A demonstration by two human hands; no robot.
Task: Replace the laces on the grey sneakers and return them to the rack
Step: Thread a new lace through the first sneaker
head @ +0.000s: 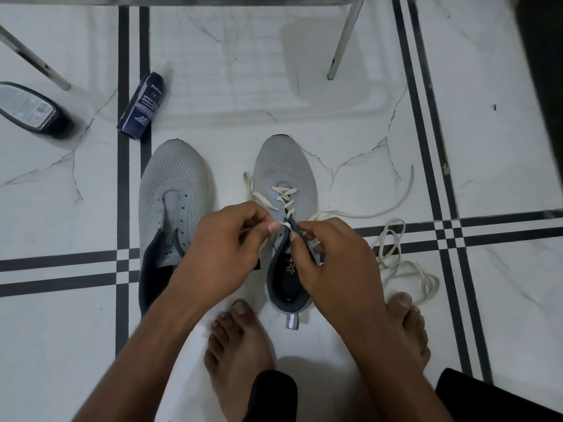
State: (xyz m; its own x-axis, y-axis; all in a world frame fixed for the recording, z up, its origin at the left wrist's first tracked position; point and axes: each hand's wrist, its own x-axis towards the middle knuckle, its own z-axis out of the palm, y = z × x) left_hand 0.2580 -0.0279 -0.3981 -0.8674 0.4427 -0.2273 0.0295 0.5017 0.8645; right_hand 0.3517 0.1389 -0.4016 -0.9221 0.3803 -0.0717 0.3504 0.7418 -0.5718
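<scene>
While both sneakers stand side by side on the floor [304, 86] at mid-frame, the left hand [227, 239] pinches the cream lace [285, 196] at the right sneaker [285, 166], and the right hand [332, 257] has its fingers [297, 234] curled on the lace and the tongue edge. The left sneaker [173, 184] has bare eyelets. A second lace [402, 263] lies loose at right; a cleaner can [141, 106] lies upper left.
</scene>
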